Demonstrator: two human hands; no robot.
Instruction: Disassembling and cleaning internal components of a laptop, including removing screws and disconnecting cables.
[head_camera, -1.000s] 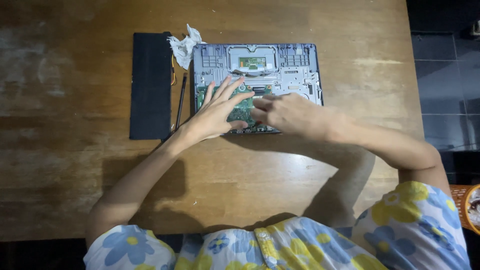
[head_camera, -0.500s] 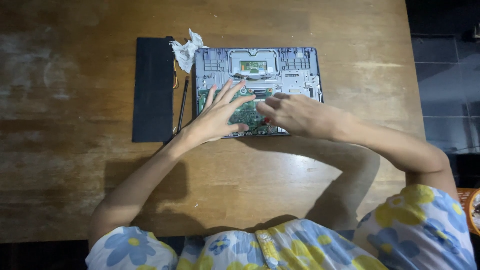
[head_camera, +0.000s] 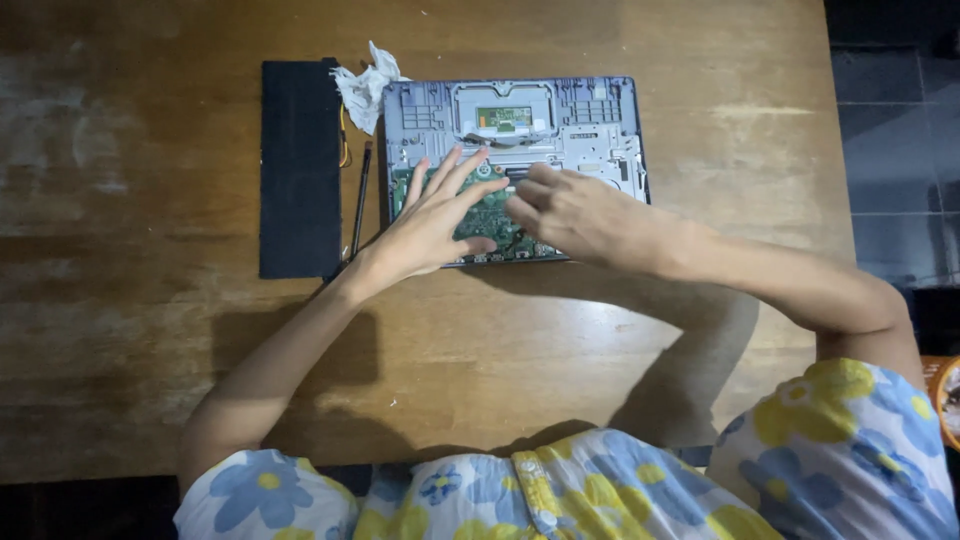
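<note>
An opened laptop base (head_camera: 520, 120) lies on the wooden table (head_camera: 150, 330) with its insides exposed: grey frame and a green circuit board (head_camera: 490, 215). My left hand (head_camera: 430, 225) rests flat on the board's left part, fingers spread and holding nothing. My right hand (head_camera: 575, 215) lies over the board's right part with its fingers bent down onto it; what the fingertips touch is hidden. The two hands almost meet in the middle of the board.
A long black flat panel (head_camera: 298, 170) lies left of the laptop. A thin dark tool (head_camera: 360, 200) lies between them. A crumpled white tissue (head_camera: 365, 85) sits at the laptop's top left corner. Dark floor tiles (head_camera: 890, 130) lie beyond the table's right edge.
My hands stay on the circuit board with only slight finger shifts. The view has drifted a little; nothing was picked up or let go.
</note>
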